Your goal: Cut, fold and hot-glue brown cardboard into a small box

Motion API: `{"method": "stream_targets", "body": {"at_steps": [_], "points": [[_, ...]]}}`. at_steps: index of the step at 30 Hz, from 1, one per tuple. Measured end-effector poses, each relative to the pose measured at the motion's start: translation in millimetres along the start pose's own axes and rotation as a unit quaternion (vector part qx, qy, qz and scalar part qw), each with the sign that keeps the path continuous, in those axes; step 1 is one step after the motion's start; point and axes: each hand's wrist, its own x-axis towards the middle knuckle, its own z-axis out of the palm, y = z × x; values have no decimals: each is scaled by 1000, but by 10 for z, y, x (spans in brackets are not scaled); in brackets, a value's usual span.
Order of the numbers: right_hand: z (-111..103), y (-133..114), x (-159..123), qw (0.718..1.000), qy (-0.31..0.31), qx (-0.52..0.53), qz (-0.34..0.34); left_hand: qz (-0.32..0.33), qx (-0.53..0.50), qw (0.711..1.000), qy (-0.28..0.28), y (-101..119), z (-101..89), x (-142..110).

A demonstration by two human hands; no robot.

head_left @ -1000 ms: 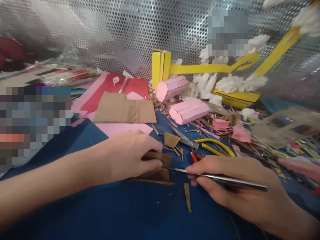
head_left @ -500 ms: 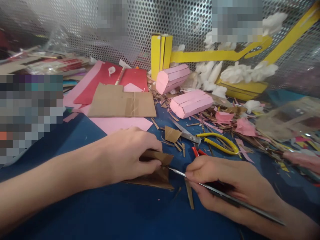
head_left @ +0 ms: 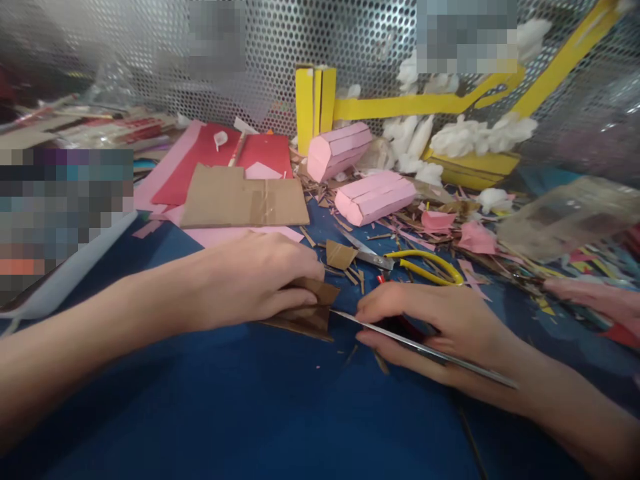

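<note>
1. My left hand [head_left: 260, 283] has its grip closed down on the brown card [head_left: 306, 313], fingers curled over its top and pinning it flat to the blue table [head_left: 240, 413]. My right hand [head_left: 430, 327] is pinched tight around the blade [head_left: 395, 337], a thin metal strip whose tip meets the card's right edge.
2. The card lies just left of the blade tip, near the middle of the table, part hidden under my left fingers [head_left: 305, 299].
3. Biggest risk, I think: those fingers sit very close to the blade tip. If the blade skids off the card's edge toward them, it could nick a fingertip.
4. The card looks folded or layered, so the blade may catch on a crease and jump instead of running clean.
5. I hold only one end of the card. Too much push from the blade could spin it out from under my hand and spoil the cut line.
6. Loose card slivers [head_left: 383, 363] lie just below the blade; one under the card would make it rock.
7. The scissors [head_left: 400, 259] lie just above the blade, close to my right knuckles, and a hard pull-back could knock into them.
8. Another person's hand [head_left: 595, 300] shows far right of the blade, well apart; a long slip that way would be a worry.
</note>
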Motion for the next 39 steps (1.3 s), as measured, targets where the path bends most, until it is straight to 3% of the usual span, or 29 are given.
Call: {"method": "stream_targets", "body": {"at_steps": [2, 4, 11, 17, 25, 39], "points": [[10, -34, 55, 1000, 3, 4, 22, 33, 42, 997, -54, 18, 4, 13], [-4, -55, 111, 999, -1, 6, 37, 35, 63, 995, -71, 27, 15, 13], [-37, 10, 208, 997, -12, 61, 43, 20, 44, 998, -42, 9, 30, -44], [-3, 47, 180, 998, 10, 65, -2, 36, 46, 998, -18, 18, 52, -71], [-60, 73, 251, 995, -52, 11, -89, 65, 87, 994, -11, 24, 43, -67], [-132, 135, 306, 992, -91, 55, -63, 71, 96, 993, -7, 29, 46, -53]]}}
